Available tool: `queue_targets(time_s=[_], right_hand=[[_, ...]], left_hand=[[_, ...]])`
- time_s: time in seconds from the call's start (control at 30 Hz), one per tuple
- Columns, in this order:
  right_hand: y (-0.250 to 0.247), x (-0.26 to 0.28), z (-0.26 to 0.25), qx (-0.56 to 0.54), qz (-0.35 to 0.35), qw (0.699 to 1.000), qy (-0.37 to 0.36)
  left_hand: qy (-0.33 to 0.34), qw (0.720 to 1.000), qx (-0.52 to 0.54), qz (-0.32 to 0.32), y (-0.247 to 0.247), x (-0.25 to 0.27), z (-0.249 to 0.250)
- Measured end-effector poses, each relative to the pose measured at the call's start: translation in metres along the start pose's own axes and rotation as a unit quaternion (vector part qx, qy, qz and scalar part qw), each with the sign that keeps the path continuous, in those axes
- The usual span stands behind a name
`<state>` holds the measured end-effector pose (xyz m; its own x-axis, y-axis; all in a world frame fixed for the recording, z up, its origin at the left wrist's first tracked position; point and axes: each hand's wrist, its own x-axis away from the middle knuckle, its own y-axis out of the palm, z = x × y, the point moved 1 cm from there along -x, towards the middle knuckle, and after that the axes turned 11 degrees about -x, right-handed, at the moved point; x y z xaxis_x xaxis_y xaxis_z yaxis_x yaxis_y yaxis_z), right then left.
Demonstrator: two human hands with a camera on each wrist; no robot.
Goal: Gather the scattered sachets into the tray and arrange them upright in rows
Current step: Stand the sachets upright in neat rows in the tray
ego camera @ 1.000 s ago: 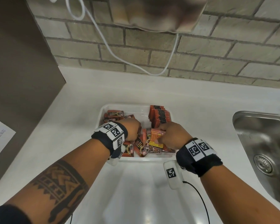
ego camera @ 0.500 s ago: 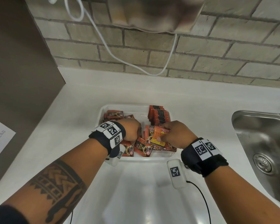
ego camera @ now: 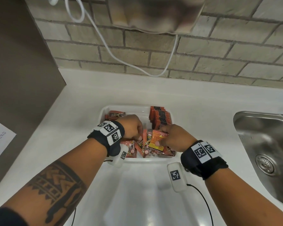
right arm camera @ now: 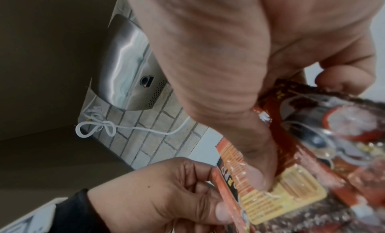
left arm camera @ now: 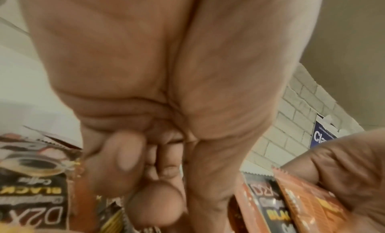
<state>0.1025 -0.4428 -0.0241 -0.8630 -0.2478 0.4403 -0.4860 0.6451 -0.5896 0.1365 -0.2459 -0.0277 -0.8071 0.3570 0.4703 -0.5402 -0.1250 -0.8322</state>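
The white tray (ego camera: 104, 111) sits mid-table (ego camera: 203, 103), sink (ego camera: 260, 144) well apart. Over it, right hand (ego camera: 175, 137) pinches a sachet bundle (ego camera: 155, 139); left hand (ego camera: 132, 126), fingers curled, pinches its edge.

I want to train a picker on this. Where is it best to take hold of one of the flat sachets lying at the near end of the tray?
Probably by a crimped short edge, pinched from above: the flat sachets lie overlapping in the tray, so edges stick up while faces are covered. The right hand pinches its sachets by the flat faces.
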Motion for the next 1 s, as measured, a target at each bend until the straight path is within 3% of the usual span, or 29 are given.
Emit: queue_targets(time_s=[0.33,0.67,1.0], right_hand=[[0.016,-0.005,-0.004,0.008,-0.014,1.000,-0.001],[0.013,0.000,-0.002,0.036,0.016,0.999,-0.010],[-0.004,0.008,0.003,-0.003,0.063,0.998,-0.010]], left_hand=[[-0.032,0.989,0.139,-0.038,0.001,0.003,-0.006],[-0.012,0.998,-0.020,-0.054,0.005,0.011,-0.003],[-0.006,0.996,-0.050,-0.067,0.005,0.018,-0.001]])
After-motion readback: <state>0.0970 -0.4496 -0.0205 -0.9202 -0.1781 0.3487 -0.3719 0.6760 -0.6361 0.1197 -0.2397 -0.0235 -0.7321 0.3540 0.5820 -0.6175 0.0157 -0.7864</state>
